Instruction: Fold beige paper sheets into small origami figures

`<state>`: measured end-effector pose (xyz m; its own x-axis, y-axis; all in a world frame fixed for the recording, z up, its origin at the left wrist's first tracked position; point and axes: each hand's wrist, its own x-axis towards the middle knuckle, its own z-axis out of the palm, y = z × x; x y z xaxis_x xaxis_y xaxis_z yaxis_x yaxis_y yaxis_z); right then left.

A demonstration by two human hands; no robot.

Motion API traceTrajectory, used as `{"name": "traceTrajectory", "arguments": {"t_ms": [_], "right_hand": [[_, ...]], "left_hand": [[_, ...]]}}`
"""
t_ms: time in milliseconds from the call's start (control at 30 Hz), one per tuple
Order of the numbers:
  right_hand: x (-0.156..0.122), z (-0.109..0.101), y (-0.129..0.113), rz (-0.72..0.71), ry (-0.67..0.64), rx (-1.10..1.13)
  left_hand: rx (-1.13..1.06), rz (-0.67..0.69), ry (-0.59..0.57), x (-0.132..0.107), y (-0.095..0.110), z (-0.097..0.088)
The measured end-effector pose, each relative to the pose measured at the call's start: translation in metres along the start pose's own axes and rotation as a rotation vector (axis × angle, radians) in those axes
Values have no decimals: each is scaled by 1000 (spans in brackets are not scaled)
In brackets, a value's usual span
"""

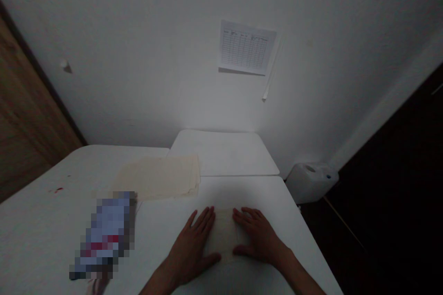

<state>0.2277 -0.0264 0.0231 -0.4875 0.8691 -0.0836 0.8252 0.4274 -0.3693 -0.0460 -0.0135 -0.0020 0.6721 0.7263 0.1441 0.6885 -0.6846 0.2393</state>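
Observation:
A thin cream sheet (224,233), cloth or paper, lies on the white table in front of me. My left hand (197,244) rests on its left side, fingers stretched forward and thumb pointing inward. On the right side, my right hand (258,235) lies flat too, its fingertips and thumb on the sheet. Both palms face down and the hands are a short way apart. Farther left is a loose stack of similar cream sheets (162,175), with slightly uneven edges.
Left of my hands lies a blurred-out blue and red item (107,230). The white tables (228,152) meet the wall, where a printed chart (246,48) hangs. A white plastic jerrycan (311,182) stands at the right, beyond the table edge.

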Motion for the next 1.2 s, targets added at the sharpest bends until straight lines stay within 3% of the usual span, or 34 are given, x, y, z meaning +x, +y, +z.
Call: {"name": "traceTrajectory", "arguments": {"t_ms": [367,567,667,967,1200], "right_hand": [[3,-6,2,-36,-27,-9],[6,-6,2,-54,-14,-29],[6,-6,2,-54,1,-31],[3,-2,4,-50,27,-7],[4,-1,4,-33,38,20]], "left_hand": [[98,-130,77,24,12,16],[58,43,50,37,26,26],[46,65,70,38,30,32],[163,46,157,32,31,44],[257,-25,200,11,13,31]]}}
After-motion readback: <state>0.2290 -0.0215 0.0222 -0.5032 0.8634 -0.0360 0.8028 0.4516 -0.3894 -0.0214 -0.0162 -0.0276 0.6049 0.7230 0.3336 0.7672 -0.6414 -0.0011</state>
